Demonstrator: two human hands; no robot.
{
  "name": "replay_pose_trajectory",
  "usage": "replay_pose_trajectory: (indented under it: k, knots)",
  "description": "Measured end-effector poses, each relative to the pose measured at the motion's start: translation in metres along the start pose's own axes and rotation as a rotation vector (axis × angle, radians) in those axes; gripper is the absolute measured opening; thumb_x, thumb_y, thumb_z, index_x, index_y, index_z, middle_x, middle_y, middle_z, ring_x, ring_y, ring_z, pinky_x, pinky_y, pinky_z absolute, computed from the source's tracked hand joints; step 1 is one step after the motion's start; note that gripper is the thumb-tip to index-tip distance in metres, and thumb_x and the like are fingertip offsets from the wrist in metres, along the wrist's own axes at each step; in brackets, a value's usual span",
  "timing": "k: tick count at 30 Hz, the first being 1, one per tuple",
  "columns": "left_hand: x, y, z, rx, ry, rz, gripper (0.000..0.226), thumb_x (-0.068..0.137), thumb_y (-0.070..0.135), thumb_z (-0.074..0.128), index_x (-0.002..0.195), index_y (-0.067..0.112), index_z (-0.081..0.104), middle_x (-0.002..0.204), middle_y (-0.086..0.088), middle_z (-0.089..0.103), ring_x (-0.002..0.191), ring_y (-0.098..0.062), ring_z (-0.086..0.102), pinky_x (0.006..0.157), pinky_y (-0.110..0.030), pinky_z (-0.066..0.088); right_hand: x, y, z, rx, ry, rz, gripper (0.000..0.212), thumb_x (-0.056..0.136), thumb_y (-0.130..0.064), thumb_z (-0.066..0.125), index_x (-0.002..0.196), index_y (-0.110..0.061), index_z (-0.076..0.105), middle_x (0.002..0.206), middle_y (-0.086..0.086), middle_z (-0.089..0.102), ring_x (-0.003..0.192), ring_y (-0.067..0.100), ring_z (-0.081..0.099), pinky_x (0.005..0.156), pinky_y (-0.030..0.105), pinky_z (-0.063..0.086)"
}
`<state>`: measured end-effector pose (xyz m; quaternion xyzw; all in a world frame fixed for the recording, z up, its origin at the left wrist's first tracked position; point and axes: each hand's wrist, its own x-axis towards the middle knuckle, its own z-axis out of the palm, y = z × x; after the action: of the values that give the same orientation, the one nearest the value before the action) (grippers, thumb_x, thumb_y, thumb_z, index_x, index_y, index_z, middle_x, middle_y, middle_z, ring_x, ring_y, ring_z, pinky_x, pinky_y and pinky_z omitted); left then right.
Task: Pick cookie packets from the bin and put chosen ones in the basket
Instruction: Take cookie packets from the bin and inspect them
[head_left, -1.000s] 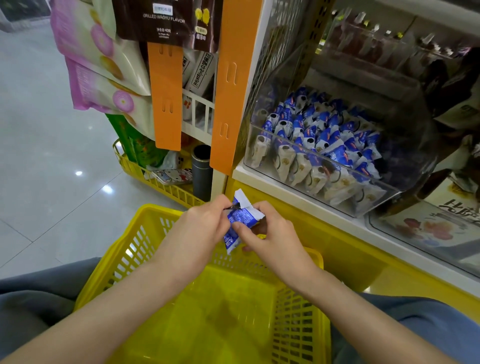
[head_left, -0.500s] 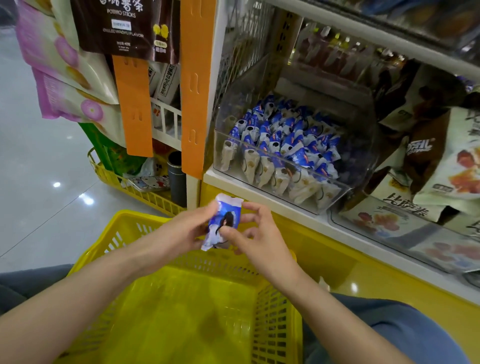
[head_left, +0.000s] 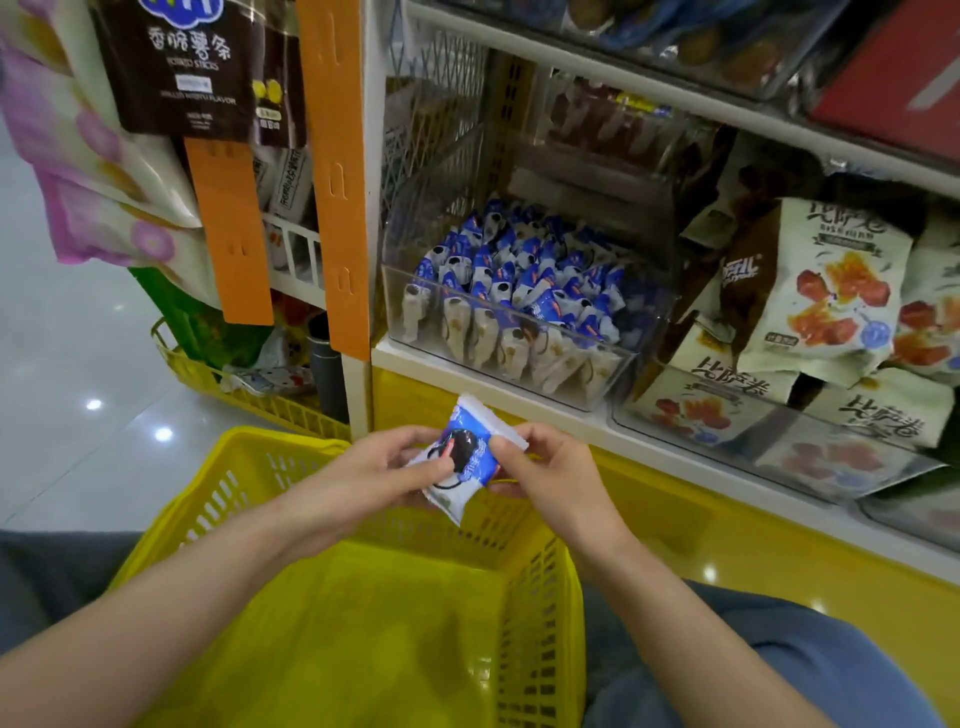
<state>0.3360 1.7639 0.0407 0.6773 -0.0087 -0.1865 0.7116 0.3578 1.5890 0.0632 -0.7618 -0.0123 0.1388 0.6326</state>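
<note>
A small blue and white cookie packet (head_left: 464, 457) with a dark cookie printed on it is held between both hands above the far rim of the yellow basket (head_left: 363, 623). My left hand (head_left: 379, 470) pinches its left side and my right hand (head_left: 545, 467) pinches its right edge. The basket sits on my lap and nothing shows inside it. On the shelf just beyond, a clear plastic bin (head_left: 415, 322) is filled with several more of the same blue and white packets (head_left: 519, 291).
To the right of the bin, clear trays hold large snack bags (head_left: 821, 291). Orange shelf uprights (head_left: 337, 171) and hanging snack bags (head_left: 171, 67) stand at the left. A second yellow basket (head_left: 249, 395) sits on the glossy floor at the left.
The packet has been turned in my hands so its printed face is up. The view has shifted toward the shelf, showing more of the bin and the trays on the right.
</note>
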Motion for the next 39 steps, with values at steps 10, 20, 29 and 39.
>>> replay_pose_trajectory:
  k: [10,20,29,39]
  knots:
    - [-0.007,-0.003,-0.021,0.047,0.475,0.217,0.025,0.094,0.021,0.049,0.088,0.008,0.069,0.086,-0.01,0.072,0.078,-0.016,0.062,0.07,-0.033,0.049,-0.002,-0.025,0.019,0.046,-0.2,0.158,0.032,0.092,0.0,0.05,0.123,-0.002,0.04,0.107,0.027,0.063,0.07,0.019,0.062,0.059,0.02,0.055]
    - [-0.03,0.019,-0.04,-0.072,0.671,0.205,0.022,0.09,0.019,0.056,0.071,0.013,0.064,0.073,-0.008,0.068,0.068,-0.017,0.059,0.068,-0.033,0.046,0.013,-0.032,0.055,-0.227,-0.23,-0.167,0.022,0.078,-0.017,0.072,0.088,-0.03,0.058,0.084,-0.007,0.068,0.075,0.003,0.064,0.065,0.02,0.054]
    - [-0.042,0.025,-0.055,-0.705,0.453,0.009,0.029,0.094,0.025,0.048,0.112,0.006,0.061,0.108,-0.014,0.069,0.095,-0.021,0.065,0.085,-0.034,0.052,0.014,-0.03,0.09,-0.156,-0.156,-0.159,0.018,0.078,-0.021,0.072,0.085,-0.019,0.056,0.086,0.004,0.069,0.089,0.029,0.066,0.078,0.045,0.053]
    - [-0.046,0.022,-0.057,-0.501,0.503,0.083,0.028,0.084,0.015,0.064,0.112,0.013,0.06,0.105,-0.009,0.069,0.09,-0.019,0.066,0.06,-0.027,0.055,0.022,-0.041,0.09,-0.215,-0.103,-0.366,0.015,0.094,-0.029,0.045,0.096,-0.023,0.059,0.093,-0.005,0.065,0.088,0.01,0.062,0.077,0.029,0.053]
